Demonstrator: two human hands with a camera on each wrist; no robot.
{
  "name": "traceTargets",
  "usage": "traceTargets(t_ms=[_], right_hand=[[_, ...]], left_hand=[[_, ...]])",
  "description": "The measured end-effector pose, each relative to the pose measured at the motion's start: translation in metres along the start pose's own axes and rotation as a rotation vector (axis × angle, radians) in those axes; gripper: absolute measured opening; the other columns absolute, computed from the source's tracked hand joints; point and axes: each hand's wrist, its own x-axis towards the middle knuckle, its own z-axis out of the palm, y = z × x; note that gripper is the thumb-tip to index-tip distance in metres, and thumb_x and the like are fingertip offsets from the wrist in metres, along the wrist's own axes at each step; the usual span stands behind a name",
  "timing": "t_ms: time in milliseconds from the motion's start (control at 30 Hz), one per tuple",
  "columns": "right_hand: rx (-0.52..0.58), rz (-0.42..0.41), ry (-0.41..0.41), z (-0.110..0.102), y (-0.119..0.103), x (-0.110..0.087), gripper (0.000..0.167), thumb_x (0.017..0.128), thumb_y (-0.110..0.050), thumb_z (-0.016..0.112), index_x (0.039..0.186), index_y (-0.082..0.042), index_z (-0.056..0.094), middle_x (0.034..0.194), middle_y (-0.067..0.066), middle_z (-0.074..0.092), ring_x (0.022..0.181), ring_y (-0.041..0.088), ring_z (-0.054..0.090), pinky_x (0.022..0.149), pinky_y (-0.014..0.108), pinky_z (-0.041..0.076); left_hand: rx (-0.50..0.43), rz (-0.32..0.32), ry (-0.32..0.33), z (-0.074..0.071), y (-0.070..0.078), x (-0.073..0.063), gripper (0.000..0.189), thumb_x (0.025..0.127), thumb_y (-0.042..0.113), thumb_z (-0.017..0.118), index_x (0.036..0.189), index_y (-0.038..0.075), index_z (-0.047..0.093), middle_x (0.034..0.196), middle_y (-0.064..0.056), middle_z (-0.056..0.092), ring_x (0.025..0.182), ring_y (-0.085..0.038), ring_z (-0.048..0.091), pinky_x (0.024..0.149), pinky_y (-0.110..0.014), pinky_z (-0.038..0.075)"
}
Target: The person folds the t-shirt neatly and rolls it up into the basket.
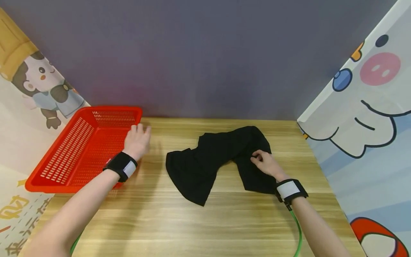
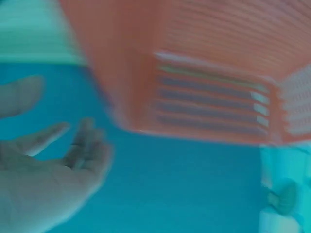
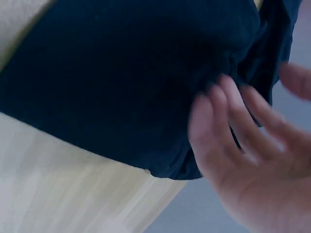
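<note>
A black garment (image 1: 213, 153) lies spread in an arch on the wooden table, with two wide leg-like ends pointing toward the near side. My right hand (image 1: 267, 165) is over its right end, fingers loosely bent and nothing pinched. The right wrist view has the fingertips close over the dark cloth (image 3: 121, 82), thumb apart. By the right rim of the red plastic basket (image 1: 84, 190) is my left hand (image 1: 137, 141), its fingers spread and holding nothing. In the left wrist view, that hand (image 2: 48, 184) appears blurred beside the basket's wall.
The slotted basket stands at the table's left side, against a cartoon-printed side panel (image 1: 19, 135). A grey wall (image 1: 205, 60) closes the back. Another printed panel (image 1: 353, 135) bounds the right. Bare wooden table (image 1: 205, 228) shows in front of the garment.
</note>
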Motion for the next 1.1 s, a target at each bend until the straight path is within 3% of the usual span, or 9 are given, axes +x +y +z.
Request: traceTargets(t_ms=[67,167,300,400,467,600,700,933,1100], right_hand=[[-0.01,0.039,0.084,-0.004,0.002,0.001,0.039,0.099,-0.017,0.058,0.128,0.009,0.055,0.113,0.031,0.062,0.102,0.044,0.061,0.09,0.055,0.048],[-0.038,0.127,0.104,-0.007,0.003,0.004,0.053,0.099,-0.021,0.056,0.141,0.009,0.042,0.135,0.041,0.049,0.124,0.057,0.048,0.103,0.064,0.04],[-0.025,0.228,-0.027,-0.004,0.004,0.009,0.068,0.101,-0.03,0.052,0.152,0.007,0.024,0.151,0.042,0.033,0.135,0.06,0.037,0.11,0.065,0.035],[0.029,0.241,-0.058,0.001,0.007,0.014,0.068,0.102,-0.032,0.051,0.152,0.005,0.024,0.149,0.04,0.037,0.135,0.057,0.041,0.109,0.062,0.037],[0.059,0.235,-0.026,0.002,0.01,0.018,0.065,0.101,-0.029,0.052,0.15,0.006,0.027,0.145,0.04,0.042,0.132,0.055,0.044,0.108,0.061,0.039],[0.05,0.272,0.063,0.009,0.016,0.025,0.067,0.099,-0.025,0.056,0.149,0.009,0.026,0.144,0.043,0.036,0.134,0.058,0.032,0.111,0.063,0.029],[-0.018,0.351,0.085,0.01,0.024,0.027,0.075,0.099,-0.027,0.057,0.151,0.012,0.019,0.146,0.048,0.024,0.136,0.062,0.021,0.114,0.065,0.02],[-0.106,0.388,0.029,0.005,0.03,0.026,0.062,0.097,-0.024,0.06,0.138,0.019,0.041,0.137,0.044,0.047,0.126,0.058,0.047,0.105,0.06,0.041],[0.083,0.318,0.014,-0.003,0.026,0.017,0.045,0.095,-0.01,0.059,0.133,0.012,0.052,0.133,0.037,0.055,0.116,0.049,0.058,0.092,0.05,0.052]], left_hand=[[-0.076,0.123,-0.034,0.012,0.019,0.001,0.048,0.092,0.013,0.062,0.137,-0.004,0.051,0.127,-0.033,0.051,0.119,-0.053,0.045,0.097,-0.059,0.044],[-0.243,0.244,-0.201,0.03,0.044,0.001,0.064,0.094,0.033,0.067,0.146,0.004,0.046,0.137,-0.029,0.047,0.128,-0.05,0.04,0.104,-0.061,0.037],[-0.347,0.297,-0.453,0.049,0.06,-0.009,0.092,0.083,0.049,0.077,0.156,0.014,0.033,0.15,-0.025,0.033,0.135,-0.048,0.029,0.111,-0.064,0.025],[-0.334,0.33,-0.531,0.063,0.066,-0.019,0.104,0.076,0.048,0.086,0.156,0.015,0.03,0.154,-0.024,0.024,0.139,-0.048,0.023,0.114,-0.068,0.017],[-0.301,0.373,-0.481,0.071,0.069,-0.022,0.095,0.077,0.046,0.085,0.151,0.013,0.036,0.151,-0.023,0.027,0.138,-0.048,0.026,0.112,-0.07,0.02],[-0.266,0.427,-0.237,0.084,0.065,-0.026,0.042,0.091,0.032,0.074,0.124,0.012,0.058,0.13,-0.016,0.051,0.124,-0.042,0.047,0.106,-0.064,0.035],[-0.391,0.412,-0.144,0.082,0.06,-0.02,0.016,0.099,0.018,0.062,0.109,0.006,0.065,0.109,-0.013,0.065,0.104,-0.035,0.062,0.096,-0.055,0.047],[-0.741,0.149,-0.091,0.051,0.046,0.004,0.038,0.108,0.023,0.042,0.128,-0.006,0.057,0.128,-0.029,0.063,0.122,-0.044,0.058,0.107,-0.055,0.042],[-0.834,-0.094,0.079,0.021,0.035,0.019,0.042,0.109,0.03,0.035,0.115,-0.005,0.058,0.114,-0.027,0.06,0.113,-0.041,0.056,0.102,-0.048,0.041]])
